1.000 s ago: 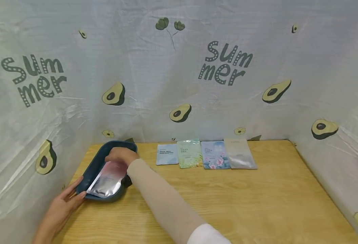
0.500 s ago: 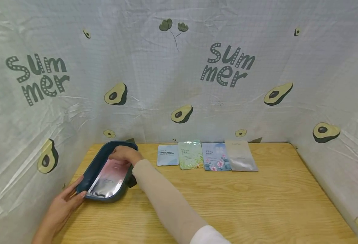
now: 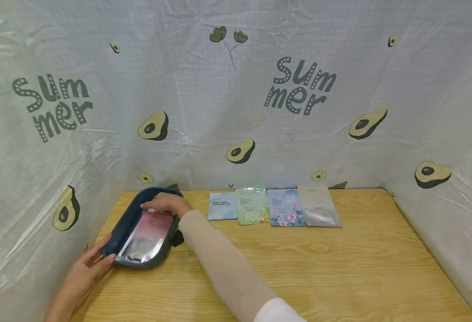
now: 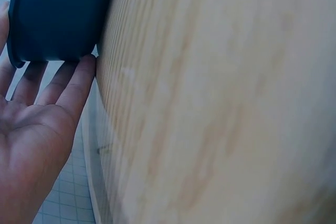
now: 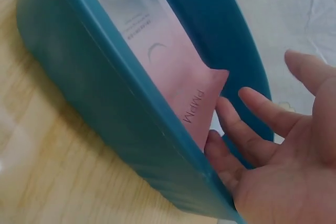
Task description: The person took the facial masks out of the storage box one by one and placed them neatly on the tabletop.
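Observation:
A blue-green plastic basin (image 3: 117, 235) stands at the left of the wooden table. Inside it lies a face-mask sachet (image 3: 145, 237), pink fading to silver and lettered PMPM. My left hand (image 3: 84, 273) supports the basin's near left corner; in the left wrist view its fingers (image 4: 73, 90) lie fairly straight against the outer wall. My right hand (image 3: 167, 203) reaches into the basin's far end. In the right wrist view, some of its fingers (image 5: 239, 129) touch the sachet's pink edge, one corner of which stands up. The other fingers are spread apart from it.
Beside the basin, a row of sachets runs along the back of the table: light blue (image 3: 222, 206), green (image 3: 252, 205), floral blue (image 3: 286, 208) and silver-beige (image 3: 319, 206). A white avocado-print sheet (image 3: 195, 89) hangs behind and at both sides.
My right hand has shifted slightly rightward at the basin's far end, and more of the sachet's pink end shows. My left hand stays on the corner. The head view has shifted slightly.

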A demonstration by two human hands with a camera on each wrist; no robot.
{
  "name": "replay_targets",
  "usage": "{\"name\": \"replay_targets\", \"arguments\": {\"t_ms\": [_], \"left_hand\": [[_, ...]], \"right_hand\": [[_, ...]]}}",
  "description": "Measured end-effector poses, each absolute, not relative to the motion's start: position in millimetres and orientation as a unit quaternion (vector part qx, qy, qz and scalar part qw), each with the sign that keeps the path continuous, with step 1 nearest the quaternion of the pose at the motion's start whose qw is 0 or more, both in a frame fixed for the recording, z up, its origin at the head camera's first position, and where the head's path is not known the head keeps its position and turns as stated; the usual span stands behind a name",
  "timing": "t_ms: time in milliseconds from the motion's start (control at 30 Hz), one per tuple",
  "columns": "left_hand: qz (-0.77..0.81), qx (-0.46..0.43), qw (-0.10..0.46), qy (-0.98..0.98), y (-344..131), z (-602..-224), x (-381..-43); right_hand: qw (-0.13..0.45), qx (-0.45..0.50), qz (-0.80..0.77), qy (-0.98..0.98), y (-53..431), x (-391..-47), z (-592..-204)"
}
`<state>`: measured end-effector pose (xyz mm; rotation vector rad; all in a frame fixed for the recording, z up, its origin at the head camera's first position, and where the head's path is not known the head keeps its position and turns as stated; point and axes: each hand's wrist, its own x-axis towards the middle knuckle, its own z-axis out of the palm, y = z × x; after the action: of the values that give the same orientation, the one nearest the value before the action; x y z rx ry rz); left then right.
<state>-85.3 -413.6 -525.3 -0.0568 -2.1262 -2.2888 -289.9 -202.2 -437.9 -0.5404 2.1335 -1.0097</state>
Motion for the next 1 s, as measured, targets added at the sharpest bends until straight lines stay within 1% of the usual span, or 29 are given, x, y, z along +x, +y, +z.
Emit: {"name": "replay_targets", "arguments": {"t_ms": [167,300,400,500,633,767,1000], "left_hand": [[-0.726,-0.008,0.006,-0.688,-411.8,-525.3,-88.5],[-0.716,0.016,0.003,-0.698,-411.3,-524.0,-88.7],[-0.71,0.033,-0.004,-0.703,-411.7,-523.7,-87.6],[-0.711,0.032,-0.004,-0.703,-412.2,-524.1,-87.3],[-0.72,0.015,0.0,-0.694,-411.6,-524.5,-88.1],[-0.716,0.021,-0.005,-0.698,-411.4,-524.4,-85.6],[-0.712,0.024,-0.005,-0.702,-408.8,-523.2,-85.3]], "right_hand": [[0.329,-0.219,-0.403,0.826,-202.8,-289.4,-441.5],[0.308,-0.261,-0.416,0.815,-199.6,-287.5,-443.4],[0.311,-0.315,-0.428,0.788,-195.6,-285.5,-443.8],[0.322,-0.35,-0.418,0.774,-193.0,-285.5,-442.8],[0.313,-0.386,-0.377,0.782,-189.7,-287.2,-441.5],[0.302,-0.426,-0.34,0.782,-189.6,-286.1,-443.3],[0.241,-0.45,-0.278,0.814,-194.1,-283.8,-449.9]]}}
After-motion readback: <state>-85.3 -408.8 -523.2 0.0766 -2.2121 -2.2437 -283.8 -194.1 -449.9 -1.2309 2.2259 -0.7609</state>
